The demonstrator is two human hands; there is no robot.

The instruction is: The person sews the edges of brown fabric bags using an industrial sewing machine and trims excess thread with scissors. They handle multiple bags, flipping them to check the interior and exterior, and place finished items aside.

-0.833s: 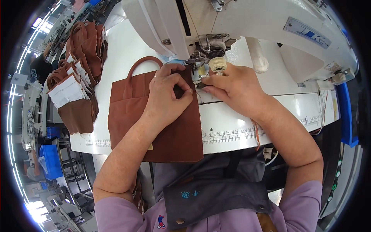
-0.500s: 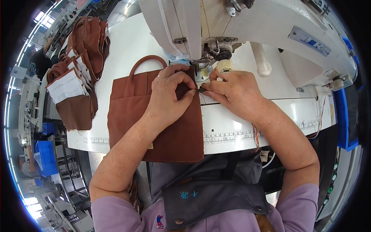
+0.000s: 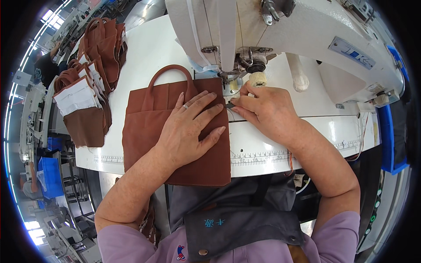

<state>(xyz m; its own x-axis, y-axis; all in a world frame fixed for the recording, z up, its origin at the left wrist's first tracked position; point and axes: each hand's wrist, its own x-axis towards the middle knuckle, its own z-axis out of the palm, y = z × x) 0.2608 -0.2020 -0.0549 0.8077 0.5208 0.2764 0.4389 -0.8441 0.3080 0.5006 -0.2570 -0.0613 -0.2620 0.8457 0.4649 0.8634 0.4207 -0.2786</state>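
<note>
Has bare room on the white desk right of the brown bag, and a small strip left of it, by the bag pile. Has the bag's bottom edge past the desk's front. Lays the left hand flat on the bag, fingers spread. Pinches a small dark tool in the right hand, just beside the bag's right edge.

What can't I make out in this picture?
- Small dark object, head view: partly covered by the right hand, too small to identify.
- Brown bag, head view: part of its front hidden by the left hand.
- Sewing machine, head view: top cut off by the upper edge.
</note>
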